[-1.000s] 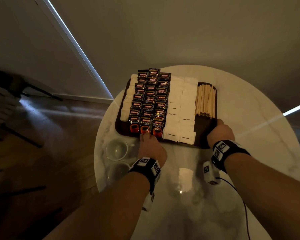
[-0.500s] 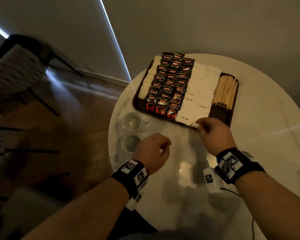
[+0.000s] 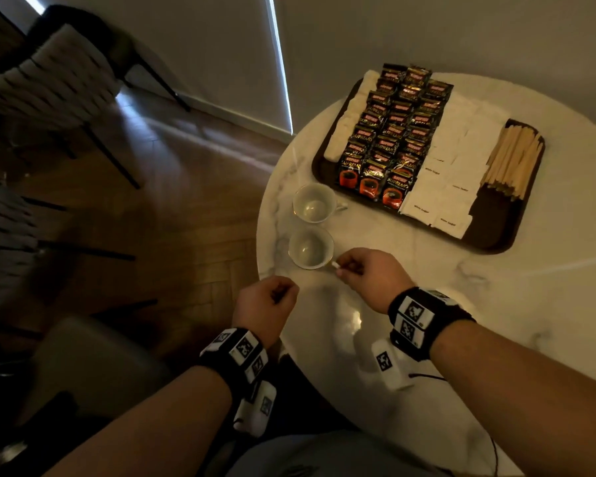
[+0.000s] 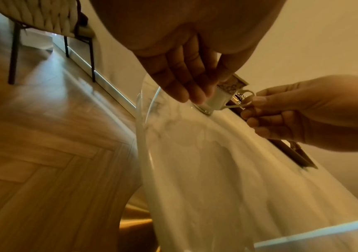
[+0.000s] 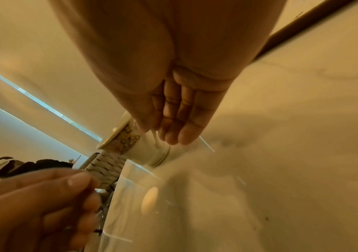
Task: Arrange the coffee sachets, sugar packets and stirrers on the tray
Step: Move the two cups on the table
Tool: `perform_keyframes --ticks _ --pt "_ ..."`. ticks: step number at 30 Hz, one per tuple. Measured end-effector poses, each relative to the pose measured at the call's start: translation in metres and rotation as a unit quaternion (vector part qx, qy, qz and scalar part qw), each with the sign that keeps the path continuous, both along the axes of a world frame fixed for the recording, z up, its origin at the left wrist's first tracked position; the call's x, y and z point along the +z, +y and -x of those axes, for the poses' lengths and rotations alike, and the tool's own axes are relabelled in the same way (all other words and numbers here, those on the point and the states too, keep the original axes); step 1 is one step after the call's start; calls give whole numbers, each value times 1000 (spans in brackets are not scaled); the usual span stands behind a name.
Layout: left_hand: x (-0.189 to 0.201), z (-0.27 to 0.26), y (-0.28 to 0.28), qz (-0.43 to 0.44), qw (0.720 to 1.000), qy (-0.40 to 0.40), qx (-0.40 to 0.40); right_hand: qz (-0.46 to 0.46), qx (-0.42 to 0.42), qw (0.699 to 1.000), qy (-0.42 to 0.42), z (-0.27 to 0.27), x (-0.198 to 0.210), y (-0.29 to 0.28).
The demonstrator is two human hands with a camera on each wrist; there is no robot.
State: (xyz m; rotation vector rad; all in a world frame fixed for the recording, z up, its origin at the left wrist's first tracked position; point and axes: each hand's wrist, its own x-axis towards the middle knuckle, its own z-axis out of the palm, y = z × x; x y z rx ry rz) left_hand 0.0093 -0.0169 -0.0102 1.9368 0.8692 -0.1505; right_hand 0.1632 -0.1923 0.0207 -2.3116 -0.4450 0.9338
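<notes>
A dark tray (image 3: 492, 223) at the far right of the table holds rows of black coffee sachets (image 3: 393, 139), white sugar packets (image 3: 461, 156) and a bundle of wooden stirrers (image 3: 511, 163). Both hands are away from it, near the table's front-left edge. My right hand (image 3: 344, 270) pinches the handle of the nearer white cup (image 3: 310, 251); the left wrist view shows thumb and finger of that right hand (image 4: 251, 105) on the cup's (image 4: 219, 98) handle. My left hand (image 3: 279, 294) hangs loosely curled over the table rim, holding nothing.
A second white cup (image 3: 312, 203) stands between the nearer cup and the tray's front-left corner. The round marble table (image 3: 427, 339) ends just left of the cups. Woven chairs (image 3: 49, 74) stand on the wood floor to the left.
Both hands have left the tray's near edge and drawn back toward me. The right hand has gone left and taken the nearer cup's handle. The head view has swung left.
</notes>
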Motion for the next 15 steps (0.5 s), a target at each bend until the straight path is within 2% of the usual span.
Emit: perform_keyframes --ticks 5,8,12,15 --pt "-7 -5 0 55 998 -24 36 -27 -44 999 -1 27 -8 15" --pt "-7 -3 1 74 996 -23 47 -56 -57 996 26 42 -12 27" --pt "-4 -2 1 92 993 -40 55 -78 -33 995 57 53 -10 37" --pt "-7 -4 2 80 994 -24 70 -50 -20 998 19 46 -2 29"
